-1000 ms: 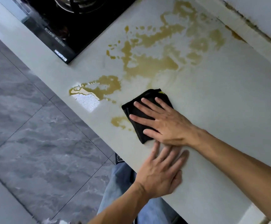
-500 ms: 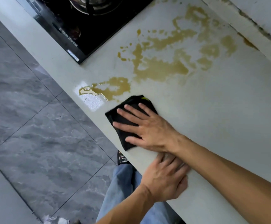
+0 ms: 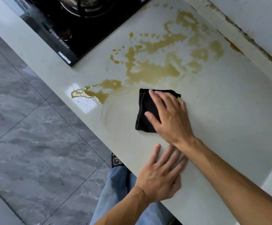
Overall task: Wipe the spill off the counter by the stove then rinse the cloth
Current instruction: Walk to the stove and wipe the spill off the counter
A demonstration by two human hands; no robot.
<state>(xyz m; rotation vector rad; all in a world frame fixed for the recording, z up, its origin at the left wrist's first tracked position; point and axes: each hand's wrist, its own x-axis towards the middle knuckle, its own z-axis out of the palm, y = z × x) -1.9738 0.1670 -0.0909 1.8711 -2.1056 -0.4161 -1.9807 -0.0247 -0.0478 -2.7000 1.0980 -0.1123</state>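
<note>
A yellow-brown spill spreads over the pale counter to the right of the black stove. One patch of it lies near the front edge. A folded black cloth lies flat just below the spill. My right hand presses down on the cloth with fingers spread, covering its right half. My left hand rests flat on the counter near the front edge, below my right wrist, holding nothing.
A faint wiped smear curves left of the cloth. A grimy wall joint runs along the counter's back. Grey marble floor tiles lie to the left, and below the edge show my jeans and a black slipper.
My right hand has slid the cloth to the right, away from the front edge, leaving a smear where a small spot was. My left hand has stayed flat on the counter.
</note>
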